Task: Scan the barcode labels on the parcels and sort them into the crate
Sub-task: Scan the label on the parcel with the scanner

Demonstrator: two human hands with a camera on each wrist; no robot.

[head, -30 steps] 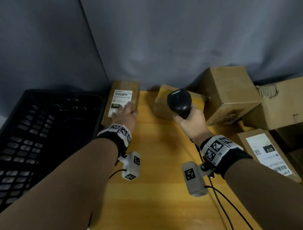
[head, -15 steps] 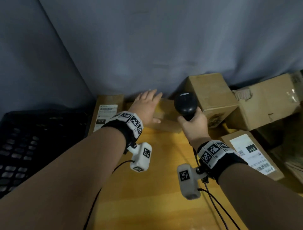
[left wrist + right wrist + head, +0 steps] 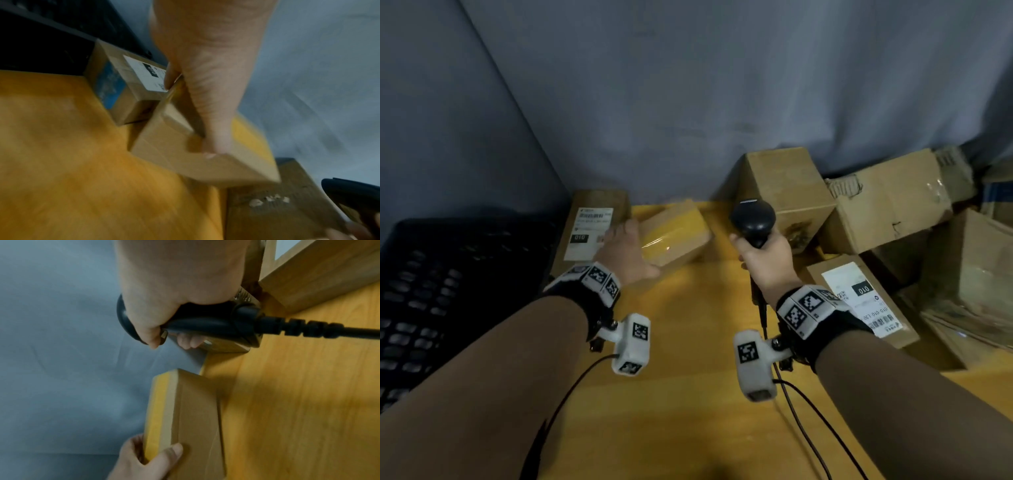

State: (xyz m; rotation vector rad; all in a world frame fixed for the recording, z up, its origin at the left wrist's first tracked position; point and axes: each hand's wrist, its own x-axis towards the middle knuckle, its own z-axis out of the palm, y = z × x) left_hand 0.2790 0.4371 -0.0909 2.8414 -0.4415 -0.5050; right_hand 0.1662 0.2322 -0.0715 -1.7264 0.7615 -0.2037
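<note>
Left hand (image 3: 627,253) grips the yellow-taped parcel (image 3: 677,236) by its left end, thumb on the near face, fingers behind; the parcel is tilted at the table's (image 3: 688,394) far edge. Its long axis runs left-right, toward the scanner (image 3: 752,219), which the right hand (image 3: 765,260) clasps by the handle just to the right. No label shows on its visible faces. The crate (image 3: 448,274) lies to the left. Between them, a labelled parcel (image 3: 589,233) reads "010"; another at right (image 3: 859,305) reads "010".

Small tan parcel (image 3: 674,236) with yellow tape, tilted above table, beside labelled parcel (image 3: 589,229) by black crate (image 3: 448,274).
</note>
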